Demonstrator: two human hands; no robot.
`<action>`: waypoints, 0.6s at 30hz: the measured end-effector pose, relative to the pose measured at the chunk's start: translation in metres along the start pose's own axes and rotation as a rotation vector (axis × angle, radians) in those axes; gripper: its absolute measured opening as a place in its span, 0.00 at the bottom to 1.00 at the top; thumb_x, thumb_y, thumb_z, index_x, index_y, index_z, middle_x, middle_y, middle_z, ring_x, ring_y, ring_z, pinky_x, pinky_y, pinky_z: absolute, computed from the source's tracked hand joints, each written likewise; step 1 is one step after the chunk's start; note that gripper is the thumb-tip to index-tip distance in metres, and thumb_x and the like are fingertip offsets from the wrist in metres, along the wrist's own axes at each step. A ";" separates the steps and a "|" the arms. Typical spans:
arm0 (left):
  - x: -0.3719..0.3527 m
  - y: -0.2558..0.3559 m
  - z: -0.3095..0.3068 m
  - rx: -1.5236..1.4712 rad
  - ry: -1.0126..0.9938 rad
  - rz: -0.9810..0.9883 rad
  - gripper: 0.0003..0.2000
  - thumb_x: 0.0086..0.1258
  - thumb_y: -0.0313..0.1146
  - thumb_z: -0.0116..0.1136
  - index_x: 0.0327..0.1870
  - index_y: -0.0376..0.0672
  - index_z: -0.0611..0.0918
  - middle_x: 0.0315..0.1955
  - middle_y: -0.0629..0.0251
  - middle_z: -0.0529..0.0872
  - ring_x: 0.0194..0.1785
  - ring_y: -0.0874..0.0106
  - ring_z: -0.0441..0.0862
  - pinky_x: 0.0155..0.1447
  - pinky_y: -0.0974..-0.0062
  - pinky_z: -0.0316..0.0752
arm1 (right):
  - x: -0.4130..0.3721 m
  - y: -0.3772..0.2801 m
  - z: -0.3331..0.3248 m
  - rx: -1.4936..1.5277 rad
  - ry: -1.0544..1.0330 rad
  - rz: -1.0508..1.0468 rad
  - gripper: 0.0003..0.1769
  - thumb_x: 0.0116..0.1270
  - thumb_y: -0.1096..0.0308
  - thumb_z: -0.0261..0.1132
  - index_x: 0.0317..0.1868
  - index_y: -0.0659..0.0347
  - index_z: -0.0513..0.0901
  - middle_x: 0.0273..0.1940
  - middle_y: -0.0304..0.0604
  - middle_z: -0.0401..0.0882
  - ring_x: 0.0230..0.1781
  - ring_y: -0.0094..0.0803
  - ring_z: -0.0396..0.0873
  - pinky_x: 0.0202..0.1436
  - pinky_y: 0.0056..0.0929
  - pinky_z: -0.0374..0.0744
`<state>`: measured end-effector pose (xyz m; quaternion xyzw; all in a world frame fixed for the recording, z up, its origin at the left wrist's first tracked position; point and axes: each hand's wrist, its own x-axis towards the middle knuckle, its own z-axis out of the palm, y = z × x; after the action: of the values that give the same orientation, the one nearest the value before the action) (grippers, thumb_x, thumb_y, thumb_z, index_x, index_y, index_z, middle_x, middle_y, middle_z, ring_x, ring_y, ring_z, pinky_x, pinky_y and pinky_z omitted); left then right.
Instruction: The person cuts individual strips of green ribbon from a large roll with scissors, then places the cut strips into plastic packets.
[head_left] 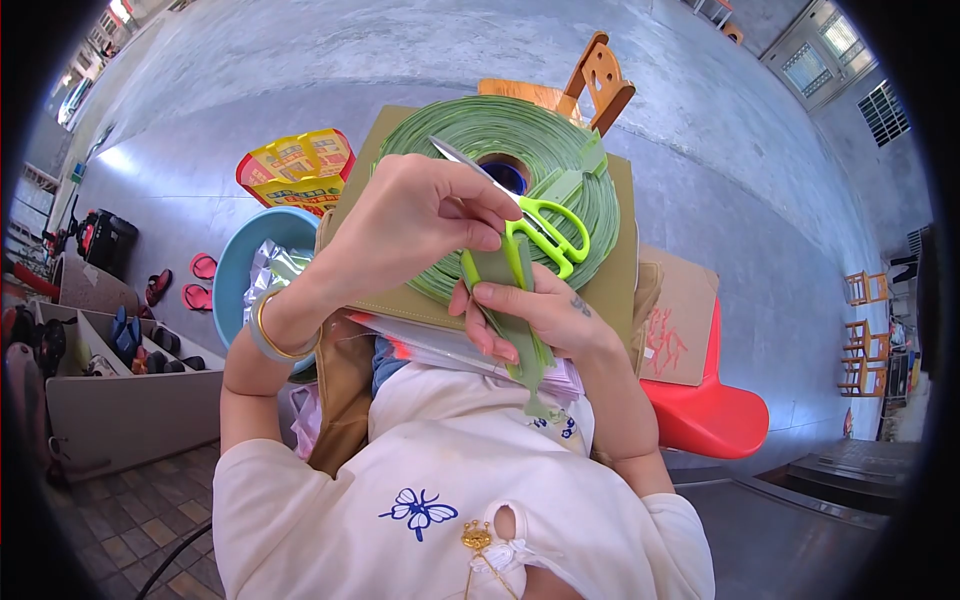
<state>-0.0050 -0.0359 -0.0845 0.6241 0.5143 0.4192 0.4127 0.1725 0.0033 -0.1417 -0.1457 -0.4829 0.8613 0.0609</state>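
Observation:
A big coiled roll of green ribbon-like strip [430,130] lies flat on an olive board [375,315] over my lap. My left hand [415,215], with a bangle at the wrist, is closed, thumb and fingers pinched at the upper end of a folded green strip [512,325]. Lower down, my right hand [545,310] has its thumb and fingers closed around the same strip, whose loose end hangs towards my shirt. Scissors [553,238] with lime-green handles rest on the roll, blades pointing up-left, partly hidden behind my left hand. A dark blue piece [507,178] shows inside the roll's core.
On the left stand a light-blue basin [232,262] with silvery wrapping, a yellow-red bag [295,165] and a shoe rack [130,400]. A wooden chair [598,85] is beyond the roll. At right are a cardboard piece [680,320] and a red seat [715,415].

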 end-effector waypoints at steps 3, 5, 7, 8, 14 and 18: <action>-0.001 -0.004 0.000 0.074 -0.002 0.020 0.11 0.55 0.12 0.55 0.39 0.32 0.82 0.31 0.62 0.84 0.38 0.78 0.82 0.44 0.83 0.79 | -0.001 0.001 -0.004 0.034 -0.057 0.021 0.13 0.71 0.64 0.50 0.43 0.67 0.72 0.23 0.41 0.75 0.15 0.20 0.68 0.20 0.19 0.69; 0.000 -0.008 -0.001 0.069 -0.016 0.004 0.13 0.55 0.14 0.57 0.41 0.33 0.81 0.33 0.62 0.84 0.38 0.77 0.82 0.44 0.83 0.79 | -0.001 0.001 -0.007 0.020 -0.070 0.031 0.15 0.71 0.63 0.50 0.43 0.68 0.72 0.23 0.41 0.75 0.14 0.20 0.67 0.20 0.18 0.68; 0.002 -0.013 -0.003 -0.007 -0.026 -0.025 0.14 0.56 0.16 0.58 0.45 0.34 0.80 0.36 0.62 0.83 0.38 0.77 0.82 0.45 0.82 0.79 | 0.000 -0.003 -0.006 -0.238 0.116 0.038 0.12 0.69 0.67 0.51 0.42 0.69 0.71 0.23 0.43 0.76 0.16 0.23 0.70 0.20 0.21 0.70; 0.005 -0.015 -0.005 -0.080 -0.033 -0.046 0.15 0.58 0.19 0.59 0.48 0.34 0.78 0.38 0.62 0.83 0.38 0.77 0.82 0.45 0.82 0.79 | 0.000 -0.004 -0.005 -0.368 0.209 0.041 0.10 0.67 0.69 0.52 0.41 0.69 0.71 0.23 0.45 0.76 0.16 0.25 0.72 0.20 0.23 0.71; 0.022 -0.051 -0.013 -0.471 -0.175 -0.444 0.22 0.67 0.32 0.54 0.61 0.35 0.68 0.41 0.60 0.80 0.38 0.76 0.81 0.45 0.79 0.79 | 0.006 0.010 -0.008 -1.695 0.760 -0.361 0.10 0.53 0.79 0.57 0.37 0.67 0.68 0.27 0.51 0.76 0.26 0.41 0.79 0.25 0.35 0.76; 0.024 -0.042 -0.002 -0.348 -0.254 -0.428 0.22 0.66 0.30 0.55 0.60 0.34 0.69 0.36 0.60 0.81 0.34 0.75 0.81 0.43 0.76 0.80 | 0.012 0.016 -0.005 -1.783 0.808 -0.289 0.14 0.53 0.73 0.62 0.39 0.67 0.68 0.29 0.51 0.75 0.26 0.43 0.79 0.27 0.35 0.77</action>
<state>-0.0164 -0.0062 -0.1214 0.4691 0.4987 0.3231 0.6533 0.1635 0.0016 -0.1598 -0.3609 -0.9108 0.0522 0.1937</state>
